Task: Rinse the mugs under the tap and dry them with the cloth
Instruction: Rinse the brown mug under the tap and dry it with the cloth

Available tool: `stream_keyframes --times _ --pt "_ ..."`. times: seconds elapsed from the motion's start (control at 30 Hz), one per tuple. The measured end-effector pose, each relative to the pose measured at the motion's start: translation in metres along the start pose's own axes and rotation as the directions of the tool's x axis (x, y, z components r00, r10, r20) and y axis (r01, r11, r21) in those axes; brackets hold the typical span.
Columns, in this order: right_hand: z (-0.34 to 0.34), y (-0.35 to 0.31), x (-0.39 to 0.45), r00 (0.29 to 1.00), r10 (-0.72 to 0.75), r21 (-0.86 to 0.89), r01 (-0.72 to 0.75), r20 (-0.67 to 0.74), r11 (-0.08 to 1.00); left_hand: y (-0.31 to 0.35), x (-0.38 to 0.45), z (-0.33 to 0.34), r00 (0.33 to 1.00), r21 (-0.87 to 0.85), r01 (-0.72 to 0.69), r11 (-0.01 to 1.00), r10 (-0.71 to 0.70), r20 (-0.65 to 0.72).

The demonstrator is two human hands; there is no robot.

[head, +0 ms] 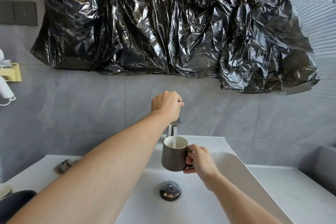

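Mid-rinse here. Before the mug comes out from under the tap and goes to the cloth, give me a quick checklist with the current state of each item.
1. Grip on the mug: right hand curled round its handle, mug upright. Ok.
2. Water reaching the inside: the stream from the tap falls into the mug's mouth. Ok.
3. Tap control in hand: left hand grips the tap handle, ready to shut it off. Ok.
4. Water off: running. Not ok.
5. Mug over the sink, so spills drain. Ok.
6. Cloth within reach: a grey crumpled thing lies on the counter to the left, partly hidden by the forearm. Cannot tell.
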State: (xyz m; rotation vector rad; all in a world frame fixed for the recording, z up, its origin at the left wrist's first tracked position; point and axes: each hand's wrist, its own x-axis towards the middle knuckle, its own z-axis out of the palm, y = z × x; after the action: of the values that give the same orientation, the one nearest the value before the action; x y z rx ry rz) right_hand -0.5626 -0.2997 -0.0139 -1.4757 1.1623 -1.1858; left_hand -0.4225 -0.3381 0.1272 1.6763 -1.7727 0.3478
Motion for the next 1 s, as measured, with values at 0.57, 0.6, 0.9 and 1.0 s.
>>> stream_keyframes --times 0.57,0.6,0.9,1.0 --pt "0.009 0.0 -0.006 0.997 -0.05 -0.045 0.052 0.051 0.998 -0.095 -0.132 0.068 0.923 -0.66 0.311 0.684 -0.051 0.382" --pt "0.008 0.0 -0.006 0.998 -0.052 -0.044 0.054 0.047 0.998 -0.095 -0.132 0.07 0.924 -0.667 0.301 0.681 -0.035 0.382" --pt "0.005 0.004 -0.005 0.999 -0.045 -0.115 0.046 0.016 0.992 -0.095 -0.139 0.067 0.909 -0.653 0.244 0.717 0.065 0.411" --pt "0.002 0.005 -0.005 0.999 -0.052 -0.167 0.051 0.0 0.985 -0.093 -0.14 0.067 0.911 -0.65 0.212 0.73 0.094 0.402"
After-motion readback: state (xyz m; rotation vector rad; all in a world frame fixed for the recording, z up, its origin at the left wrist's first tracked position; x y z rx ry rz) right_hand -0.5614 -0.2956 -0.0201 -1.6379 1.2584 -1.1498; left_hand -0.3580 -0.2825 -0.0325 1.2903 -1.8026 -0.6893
